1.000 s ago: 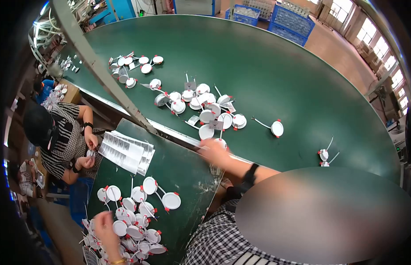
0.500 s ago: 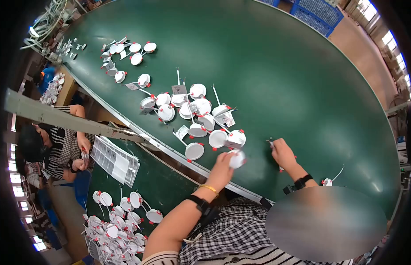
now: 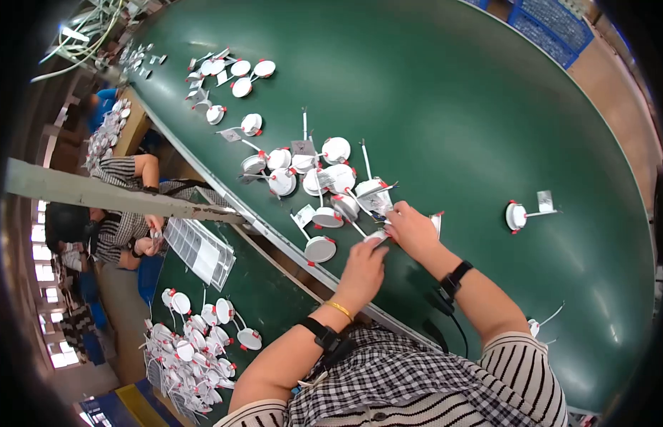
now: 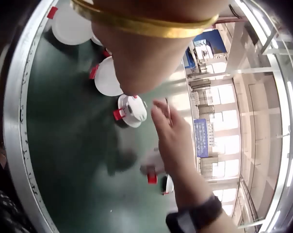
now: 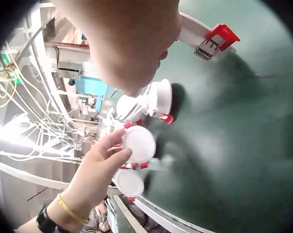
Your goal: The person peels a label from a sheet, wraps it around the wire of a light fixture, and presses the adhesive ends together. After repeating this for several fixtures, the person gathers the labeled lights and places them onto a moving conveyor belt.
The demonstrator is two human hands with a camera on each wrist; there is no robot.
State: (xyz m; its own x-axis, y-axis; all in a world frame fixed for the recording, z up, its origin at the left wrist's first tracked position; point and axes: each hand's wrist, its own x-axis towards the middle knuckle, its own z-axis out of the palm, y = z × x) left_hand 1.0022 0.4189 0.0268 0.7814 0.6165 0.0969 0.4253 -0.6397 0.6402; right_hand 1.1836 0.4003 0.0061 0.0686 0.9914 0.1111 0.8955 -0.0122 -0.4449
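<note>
My left hand (image 3: 363,270), with a yellow bracelet at its wrist, pinches a round white downlight (image 5: 139,144) by its edge, thumb on the flat face. My right hand (image 3: 415,231) is just beyond it over the green table, fingertips together. In the left wrist view these fingers pinch a thin strip (image 4: 168,110); I cannot tell its kind. By the right fingertips lies another downlight (image 3: 372,191) with a paper label. A further downlight (image 3: 436,224) is partly hidden behind the right wrist.
Several downlights (image 3: 338,149) with red clips and white cables lie left of the hands. One tagged downlight (image 3: 515,215) lies apart at right. A heap of downlights (image 3: 192,349) and label sheets (image 3: 201,250) cover a lower table. A metal beam (image 3: 125,191) crosses at left; another person sits beyond.
The left hand has come from the lower table's heap to the large table with a downlight. The right hand first went right, then came back left beside it. The head view has shifted.
</note>
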